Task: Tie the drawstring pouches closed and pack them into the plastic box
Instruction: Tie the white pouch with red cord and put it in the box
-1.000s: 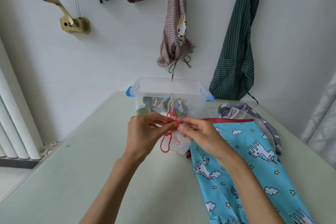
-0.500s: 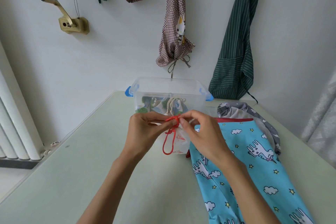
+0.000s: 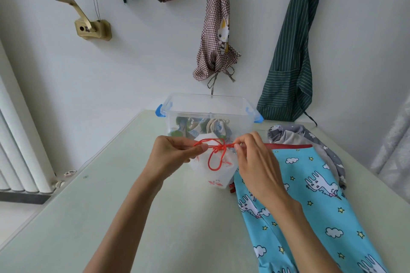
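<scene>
My left hand (image 3: pixel 175 153) and right hand (image 3: pixel 253 157) each pinch the cord (image 3: pixel 216 150); it runs nine to three, knot between, box (image 3: pixel 208 104) at twelve.

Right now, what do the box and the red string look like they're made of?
Clear box with blue latches: glossy see-through plastic; the pouches inside show through. Red drawstring: thin matte cord, probably woven, since it knots and loops limply.

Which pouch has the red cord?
The white pouch held up before the plastic box, its red cord pinched by left hand and right hand. The boxed pouches show pale cords.
</scene>
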`<move>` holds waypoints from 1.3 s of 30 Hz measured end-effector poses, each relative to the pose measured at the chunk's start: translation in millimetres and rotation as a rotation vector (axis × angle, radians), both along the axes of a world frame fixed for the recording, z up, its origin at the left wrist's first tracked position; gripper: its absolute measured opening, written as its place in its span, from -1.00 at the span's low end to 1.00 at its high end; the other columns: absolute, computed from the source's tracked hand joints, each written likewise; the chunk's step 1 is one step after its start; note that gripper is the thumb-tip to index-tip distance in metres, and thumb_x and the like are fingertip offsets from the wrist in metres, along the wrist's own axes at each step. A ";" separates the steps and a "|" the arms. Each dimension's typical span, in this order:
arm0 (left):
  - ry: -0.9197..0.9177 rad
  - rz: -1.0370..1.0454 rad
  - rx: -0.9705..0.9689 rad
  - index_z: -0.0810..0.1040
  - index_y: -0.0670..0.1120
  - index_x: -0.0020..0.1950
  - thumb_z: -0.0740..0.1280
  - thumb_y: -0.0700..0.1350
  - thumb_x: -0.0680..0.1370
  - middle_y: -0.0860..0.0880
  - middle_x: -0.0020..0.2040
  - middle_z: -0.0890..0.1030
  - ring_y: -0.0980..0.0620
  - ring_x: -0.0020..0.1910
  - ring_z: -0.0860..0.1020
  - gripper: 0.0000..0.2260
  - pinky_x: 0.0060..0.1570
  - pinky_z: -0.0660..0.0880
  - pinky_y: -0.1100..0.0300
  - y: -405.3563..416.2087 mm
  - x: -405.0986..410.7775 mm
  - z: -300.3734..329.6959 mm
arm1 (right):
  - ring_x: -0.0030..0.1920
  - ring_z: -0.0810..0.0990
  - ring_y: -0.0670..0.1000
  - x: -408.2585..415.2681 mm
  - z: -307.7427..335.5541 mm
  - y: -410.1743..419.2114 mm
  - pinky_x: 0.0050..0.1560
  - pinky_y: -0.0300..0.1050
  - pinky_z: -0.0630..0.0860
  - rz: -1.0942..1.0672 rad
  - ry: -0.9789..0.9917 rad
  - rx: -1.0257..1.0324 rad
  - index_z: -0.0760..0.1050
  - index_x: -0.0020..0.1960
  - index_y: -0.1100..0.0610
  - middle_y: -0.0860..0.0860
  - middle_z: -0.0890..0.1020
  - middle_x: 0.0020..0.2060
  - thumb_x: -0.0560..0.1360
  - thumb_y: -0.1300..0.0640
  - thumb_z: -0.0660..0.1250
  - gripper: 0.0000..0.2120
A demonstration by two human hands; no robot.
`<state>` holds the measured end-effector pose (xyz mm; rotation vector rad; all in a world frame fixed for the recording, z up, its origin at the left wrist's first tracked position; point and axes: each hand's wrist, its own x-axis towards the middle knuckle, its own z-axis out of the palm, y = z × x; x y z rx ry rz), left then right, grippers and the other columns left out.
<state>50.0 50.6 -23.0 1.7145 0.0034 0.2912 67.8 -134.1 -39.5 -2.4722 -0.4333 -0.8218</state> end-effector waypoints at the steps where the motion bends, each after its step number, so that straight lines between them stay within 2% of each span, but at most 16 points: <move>1: 0.018 -0.015 0.022 0.70 -0.06 -0.22 0.52 -0.12 0.36 0.07 -0.42 0.64 0.25 -0.46 0.49 -0.96 -0.38 0.47 0.39 1.0 0.4 -3.1 | -0.09 0.51 0.02 1.5 -1.9 -0.1 -0.10 -0.11 0.38 0.042 0.150 0.060 0.43 0.01 0.10 -0.02 0.49 0.00 0.62 0.08 0.11 -0.85; 3: 0.054 -0.058 0.087 0.69 -0.05 -0.16 0.51 -0.10 0.38 0.08 -0.34 0.66 0.24 -0.39 0.54 -0.92 -0.36 0.47 0.40 0.9 0.9 -7.5 | 0.02 0.53 0.01 6.2 -6.2 -3.2 0.08 0.00 0.47 0.124 0.422 0.201 0.39 0.00 0.06 -0.03 0.50 0.06 0.61 0.07 0.11 -0.88; 5: 0.065 -0.075 0.183 0.61 0.02 0.09 0.53 -0.05 0.36 0.07 -0.06 0.65 0.21 -0.15 0.59 -0.68 -0.22 0.52 0.38 1.5 4.3 -13.2 | 0.05 0.56 0.06 10.9 -6.2 -6.9 0.15 0.13 0.49 0.176 0.541 0.338 0.39 -0.07 -0.02 -0.02 0.54 0.07 0.61 0.06 0.12 -0.88; 7: 0.076 -0.070 0.306 0.33 0.10 0.41 0.58 -0.03 0.28 0.05 0.28 0.40 0.12 0.20 0.44 -0.24 0.15 0.49 0.19 4.1 8.5 -19.6 | 0.05 0.58 0.09 13.1 -5.5 -11.4 0.16 0.20 0.49 0.209 0.550 0.453 0.40 -0.12 -0.08 -0.01 0.58 0.03 0.60 0.06 0.13 -0.85; 9: 0.079 -0.121 0.455 0.08 0.13 0.51 0.61 -0.02 0.24 0.03 0.45 0.17 0.04 0.39 0.24 -0.01 0.40 0.27 0.06 4.7 12.4 -21.6 | 0.04 0.59 0.09 12.7 -0.8 -13.9 0.16 0.23 0.48 0.227 0.524 0.506 0.40 -0.11 -0.06 0.00 0.60 -0.01 0.60 0.06 0.14 -0.86; 11: 0.082 -0.186 0.606 0.12 0.09 0.51 0.60 -0.02 0.26 0.01 0.44 0.26 0.00 0.40 0.29 -0.05 0.39 0.28 0.08 4.7 20.8 -21.9 | 0.01 0.61 0.08 13.1 7.4 -14.3 0.16 0.22 0.49 0.245 0.486 0.551 0.41 -0.09 -0.05 0.01 0.62 -0.07 0.61 0.08 0.14 -0.87; 13: 0.073 -0.167 0.700 0.32 0.05 0.42 0.57 0.01 0.30 0.02 0.28 0.48 0.02 0.23 0.46 -0.25 0.27 0.40 0.12 4.2 29.6 -13.9 | -0.09 0.62 0.05 14.8 20.2 -15.0 0.15 0.19 0.51 0.266 0.434 0.620 0.42 -0.09 -0.03 -0.01 0.65 -0.18 0.61 0.11 0.15 -0.86; 16: -0.005 -0.066 0.708 0.51 0.03 0.24 0.55 0.12 0.28 -0.01 0.06 0.61 -0.01 0.03 0.56 -0.42 0.11 0.50 0.10 9.0 43.2 17.6 | -0.17 0.61 0.03 20.6 48.3 -13.4 0.05 0.17 0.57 0.326 0.321 0.741 0.45 -0.11 -0.03 0.05 0.65 -0.19 0.60 0.15 0.18 -0.85; 20: -0.192 0.006 0.647 0.61 0.03 0.07 0.56 0.04 0.30 -0.02 -0.13 0.63 0.00 -0.18 0.56 -0.62 0.01 0.56 0.05 17.2 61.8 91.6 | -0.13 0.62 -0.18 33.9 101.2 -10.3 -0.03 -0.23 0.50 0.522 0.193 0.987 0.49 -0.06 -0.03 -0.10 0.66 -0.16 0.56 0.13 0.24 -0.92; 23: -0.296 0.120 0.693 0.62 0.03 0.08 0.54 0.04 0.33 -0.02 -0.09 0.64 -0.05 -0.10 0.59 -0.65 0.02 0.54 0.04 14.2 78.0 133.8 | 0.09 0.56 -0.23 50.1 125.1 -4.9 0.17 -0.27 0.45 0.605 0.055 0.746 0.47 0.13 -0.10 -0.19 0.62 0.03 0.55 0.07 0.28 -0.82; 26: -0.377 0.258 0.750 0.63 0.02 0.08 0.51 0.02 0.36 -0.03 -0.01 0.66 -0.09 -0.01 0.59 -0.69 -0.06 0.46 0.12 3.2 101.3 148.9 | 0.27 0.44 -0.21 79.3 121.8 3.9 0.32 -0.29 0.34 0.470 -0.115 0.490 0.37 0.34 0.00 -0.10 0.50 0.26 0.54 0.14 0.29 -0.62; 30: -0.410 0.291 0.602 0.64 -0.06 0.08 0.42 -0.06 0.47 -0.06 0.05 0.67 -0.06 0.01 0.61 -0.79 -0.04 0.42 0.18 -14.7 128.0 120.7 | 0.29 0.39 -0.14 112.0 94.3 -1.4 0.16 -0.56 0.26 0.217 -0.286 0.201 0.25 0.43 0.06 -0.01 0.40 0.36 0.57 0.19 0.21 -0.56; 33: -0.085 0.016 0.699 0.60 -0.16 0.13 0.26 -0.10 0.58 -0.15 0.15 0.62 -0.03 0.00 0.55 -0.78 0.03 0.42 0.16 -21.1 148.8 78.1 | 0.32 0.41 0.00 121.8 67.7 -11.7 0.34 -0.14 0.26 0.100 0.104 -0.092 0.24 0.40 0.01 0.03 0.46 0.32 0.63 0.05 0.02 -0.65; 35: 0.189 -0.195 0.902 0.53 -0.24 0.12 0.12 -0.07 0.63 -0.22 0.22 0.55 -0.11 0.10 0.52 -0.71 0.13 0.41 0.08 -22.7 157.2 54.3 | 0.30 0.40 0.05 125.9 54.2 -16.2 0.45 0.11 0.03 0.034 0.420 -0.310 0.40 0.19 0.00 0.05 0.56 0.14 0.63 -0.01 -0.13 -0.65; 37: 0.278 -0.238 1.002 0.48 -0.21 0.20 0.03 -0.02 0.64 -0.24 0.30 0.48 -0.17 0.24 0.46 -0.64 0.25 0.34 0.00 -23.1 160.7 48.0 | 0.26 0.38 0.07 128.6 51.5 -19.1 0.44 0.15 0.02 -0.001 0.549 -0.350 0.43 -0.09 -0.01 0.07 0.54 0.00 0.62 0.02 -0.19 -0.59; 39: 0.352 -0.291 0.991 0.34 -0.17 0.41 -0.03 0.05 0.65 -0.22 0.44 0.34 -0.18 0.39 0.34 -0.55 0.39 0.22 -0.07 -24.1 166.5 52.0 | 0.20 0.37 0.07 130.3 55.7 -17.7 0.44 0.17 0.04 -0.011 0.591 -0.299 0.44 -0.15 0.11 0.11 0.51 -0.06 0.62 0.03 -0.21 -0.52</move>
